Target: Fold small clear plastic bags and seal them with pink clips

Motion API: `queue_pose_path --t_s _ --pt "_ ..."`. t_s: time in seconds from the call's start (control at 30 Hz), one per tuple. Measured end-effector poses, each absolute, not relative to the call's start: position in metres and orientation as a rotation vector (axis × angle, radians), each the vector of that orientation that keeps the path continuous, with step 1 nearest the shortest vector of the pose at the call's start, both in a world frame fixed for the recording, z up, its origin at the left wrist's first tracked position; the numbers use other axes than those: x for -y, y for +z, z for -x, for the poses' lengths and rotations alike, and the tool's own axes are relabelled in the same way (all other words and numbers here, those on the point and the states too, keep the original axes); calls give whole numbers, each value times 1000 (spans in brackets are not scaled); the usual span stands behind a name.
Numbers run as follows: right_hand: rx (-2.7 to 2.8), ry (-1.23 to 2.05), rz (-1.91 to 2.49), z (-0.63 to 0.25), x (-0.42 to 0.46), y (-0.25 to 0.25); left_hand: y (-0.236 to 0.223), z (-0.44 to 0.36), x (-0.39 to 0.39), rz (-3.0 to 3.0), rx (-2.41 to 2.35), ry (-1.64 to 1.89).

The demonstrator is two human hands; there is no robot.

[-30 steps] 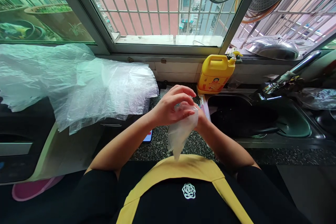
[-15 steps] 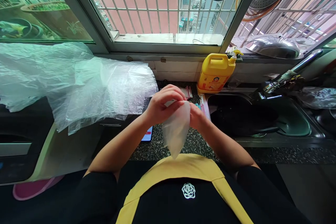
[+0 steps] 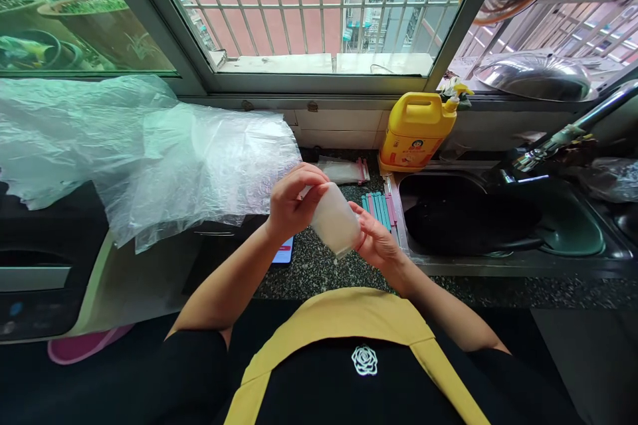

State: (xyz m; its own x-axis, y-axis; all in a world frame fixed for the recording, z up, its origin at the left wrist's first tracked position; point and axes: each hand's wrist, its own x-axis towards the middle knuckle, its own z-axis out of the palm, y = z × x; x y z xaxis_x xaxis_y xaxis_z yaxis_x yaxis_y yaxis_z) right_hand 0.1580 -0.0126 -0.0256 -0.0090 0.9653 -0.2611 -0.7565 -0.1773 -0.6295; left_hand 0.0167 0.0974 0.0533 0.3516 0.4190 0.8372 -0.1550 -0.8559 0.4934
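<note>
Nearest, a yellow-edged apron (image 3: 363,309) fills the bottom centre. Mid-frame, above the speckled table (image 3: 309,279), the left hand (image 3: 296,200) pinches a translucent bag (image 3: 335,220) at its upper-left edge; the right hand (image 3: 377,240) touches its right edge, its grip unclear. Beyond, right of centre, lie teal sticks (image 3: 383,208), then a yellow jug (image 3: 417,134).

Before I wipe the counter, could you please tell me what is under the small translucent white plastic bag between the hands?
Dark speckled stone-like countertop shows along the lower side of the translucent bag; what lies directly beneath is covered.
</note>
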Motion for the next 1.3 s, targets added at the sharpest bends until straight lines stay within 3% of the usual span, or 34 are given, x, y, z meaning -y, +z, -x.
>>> queue_pose_path --t_s 0.13,0.23,0.43,0.67,0.9,1.13,1.3 --pt "474 1451 928 -168 12 -37 53 -14 -96 -2150 -326 1530" --pt "747 1083 1147 -178 12 -37 58 -13 -93 -2252 -317 1495" --pt "1473 598 1139 -186 0 10 63 -23 -88 -2493 -180 1372" --pt "1555 541 1130 -178 -5 22 63 -24 -84 -2442 -262 1359" --pt "1657 678 1171 -188 11 -13 66 -16 -88 -2343 -353 1359" --pt "1606 538 1302 -183 26 -50 61 -19 -90 -2289 -358 1307" --pt "1636 588 1164 -199 23 -33 60 -18 -90 -2409 -292 1194"
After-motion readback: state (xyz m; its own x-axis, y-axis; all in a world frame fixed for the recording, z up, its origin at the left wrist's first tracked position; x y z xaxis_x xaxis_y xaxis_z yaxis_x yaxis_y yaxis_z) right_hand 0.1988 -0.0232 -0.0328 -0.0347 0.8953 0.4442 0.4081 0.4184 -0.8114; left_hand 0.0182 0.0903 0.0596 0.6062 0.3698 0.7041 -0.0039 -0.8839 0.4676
